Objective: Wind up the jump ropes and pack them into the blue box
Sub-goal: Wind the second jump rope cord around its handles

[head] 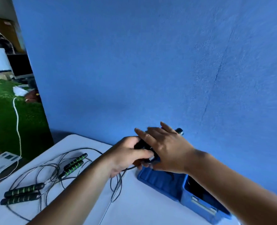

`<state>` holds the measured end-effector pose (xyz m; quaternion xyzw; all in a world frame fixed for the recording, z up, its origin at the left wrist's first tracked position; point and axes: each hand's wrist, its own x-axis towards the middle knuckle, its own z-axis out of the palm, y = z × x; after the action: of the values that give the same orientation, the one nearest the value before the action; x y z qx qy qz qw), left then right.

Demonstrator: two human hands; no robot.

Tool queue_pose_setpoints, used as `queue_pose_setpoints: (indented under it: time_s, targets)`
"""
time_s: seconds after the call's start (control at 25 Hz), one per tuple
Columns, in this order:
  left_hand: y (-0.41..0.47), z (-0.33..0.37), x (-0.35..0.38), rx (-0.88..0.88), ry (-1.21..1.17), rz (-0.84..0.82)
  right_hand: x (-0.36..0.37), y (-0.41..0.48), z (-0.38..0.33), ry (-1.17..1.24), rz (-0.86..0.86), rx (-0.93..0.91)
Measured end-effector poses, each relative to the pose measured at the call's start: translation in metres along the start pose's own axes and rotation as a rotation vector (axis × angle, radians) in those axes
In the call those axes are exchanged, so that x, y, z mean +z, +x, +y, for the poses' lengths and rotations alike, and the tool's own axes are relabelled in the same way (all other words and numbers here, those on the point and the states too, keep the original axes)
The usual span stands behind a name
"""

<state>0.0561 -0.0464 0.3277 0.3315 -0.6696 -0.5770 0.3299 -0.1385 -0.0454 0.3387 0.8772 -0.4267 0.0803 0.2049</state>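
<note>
Left hand [126, 155] gripping rope handles [142, 146], right hand [165, 150] spread across them, blue box [198, 202] below

Two bare forearms, left hand [126, 153], right hand [168, 150], no sleeves

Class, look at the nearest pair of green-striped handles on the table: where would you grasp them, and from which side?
Grip the nearest handles around their padded middles, from above. They lie flat, side by side, so one hand can likely close over both; their cords trail from the right ends.
</note>
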Motion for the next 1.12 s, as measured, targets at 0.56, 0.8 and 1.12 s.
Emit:
queue_pose_setpoints:
  time_s: [0.56, 0.8, 1.12]
  targets:
    - [-0.002, 0.016, -0.003, 0.095, 0.067, 0.145, -0.018, -0.035, 0.029, 1.324, 0.265, 0.522]
    - [0.017, 0.021, 0.07, 0.227, 0.154, 0.394, -0.016, -0.051, 0.028, 2.011, 0.77, 0.41]
    - [0.032, 0.023, 0.132, 0.401, 0.4, 0.645, -0.036, -0.069, 0.04, 2.38, 1.128, 0.351]
